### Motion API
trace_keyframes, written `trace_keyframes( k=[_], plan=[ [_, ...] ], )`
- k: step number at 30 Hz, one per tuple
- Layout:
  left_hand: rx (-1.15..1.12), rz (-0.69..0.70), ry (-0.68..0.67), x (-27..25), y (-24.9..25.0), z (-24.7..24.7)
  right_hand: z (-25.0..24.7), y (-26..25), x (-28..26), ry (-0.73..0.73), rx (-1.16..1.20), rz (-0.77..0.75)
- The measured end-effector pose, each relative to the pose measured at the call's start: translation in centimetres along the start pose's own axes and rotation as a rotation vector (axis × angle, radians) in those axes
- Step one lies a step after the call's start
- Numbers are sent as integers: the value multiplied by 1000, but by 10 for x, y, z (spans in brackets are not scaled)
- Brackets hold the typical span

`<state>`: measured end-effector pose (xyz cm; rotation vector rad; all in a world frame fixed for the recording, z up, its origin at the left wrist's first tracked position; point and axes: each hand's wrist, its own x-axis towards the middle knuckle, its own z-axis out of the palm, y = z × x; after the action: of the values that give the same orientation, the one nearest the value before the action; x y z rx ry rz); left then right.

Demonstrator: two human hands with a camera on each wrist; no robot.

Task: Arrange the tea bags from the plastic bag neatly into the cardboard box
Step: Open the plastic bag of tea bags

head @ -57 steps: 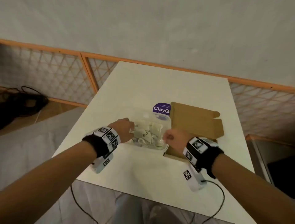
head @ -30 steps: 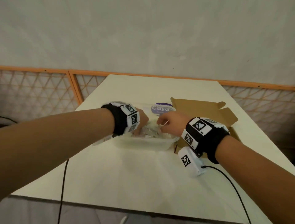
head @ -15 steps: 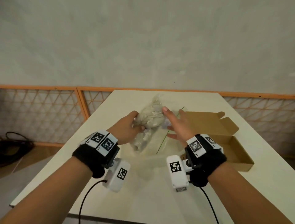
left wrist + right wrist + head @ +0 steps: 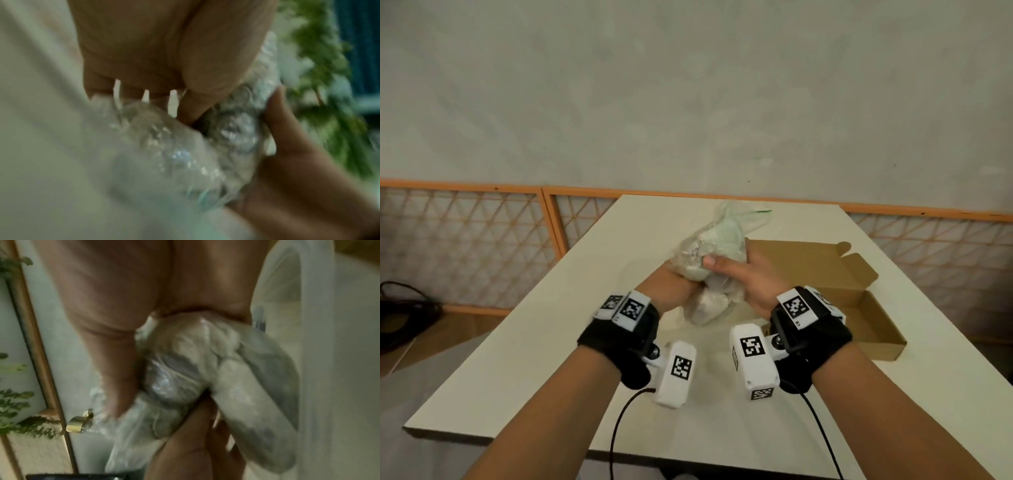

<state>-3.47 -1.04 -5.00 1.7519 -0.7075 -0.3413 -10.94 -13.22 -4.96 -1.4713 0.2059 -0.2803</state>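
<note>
Both hands are on the bag (image 4: 717,255) now, lifted clear of the table (image 4: 558,342) in mid-air, just left of the open box (image 4: 873,310). The left hand (image 4: 669,287) wraps its lower side, fingers curled round the plastic; the right hand (image 4: 751,277) clamps from the other side, thumb laid across the front. The wrist views, though blurred, show the same — film bunched tight between palm and fingers.

The tea bags (image 4: 242,369) show as pale lumps through the clear plastic. This looks a light, soft load: the film crumples and slides, the contents shift under any squeeze, and paper sachets will probably crush or tear if gripped hard. Best held loosely round the bulge, with the other hand working the neck (image 4: 743,212) at the top, where the plastic tapers — whether that end is open or sealed I cannot tell.

The box lies empty as far as it shows, flaps (image 4: 856,270) spread back, so nothing is packed yet.
</note>
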Motion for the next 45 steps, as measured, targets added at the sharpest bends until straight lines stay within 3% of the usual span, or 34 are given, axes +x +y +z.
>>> trace_keyframes(
  k=[3,5,7,10,13,20,23,26,29,31,34,37,41,45],
  plan=[
    [585,137,-6,-8,-15,2,-9,1,-2,183,-125,-36],
    [686,-43,-298,-21,-31,2,-18,1,-3,331,-196,-58],
    [761,-123,-495,-30,-35,0,-24,3,-3,406,-146,-42],
    [929,32,-498,-22,-32,-4,-31,12,-1,381,-86,7],
    [1024,17,-524,-10,-28,-12,-24,5,-11,362,-136,-35],
    [976,8,-513,-3,-28,-12,-11,-20,-23,393,-160,-301],
    [890,24,-400,-6,-26,-19,-15,-33,-20,477,-245,-359],
    [520,117,-261,-18,-5,-25,-21,-28,-11,568,-422,-331],
    [-8,62,-289,-26,16,-12,-6,-27,-12,508,-489,-291],
    [-86,76,-281,-27,22,3,4,-31,-15,394,-470,-253],
    [-261,84,-113,-22,20,11,-3,-42,-27,284,-369,-198],
    [-298,76,-17,-14,12,6,-26,-49,-35,240,-292,-233],
    [-371,-41,-8,-5,8,9,-35,-46,-43,220,-590,-317],
    [-278,-53,130,6,1,19,-34,-43,-44,246,-492,-380]
  ],
)
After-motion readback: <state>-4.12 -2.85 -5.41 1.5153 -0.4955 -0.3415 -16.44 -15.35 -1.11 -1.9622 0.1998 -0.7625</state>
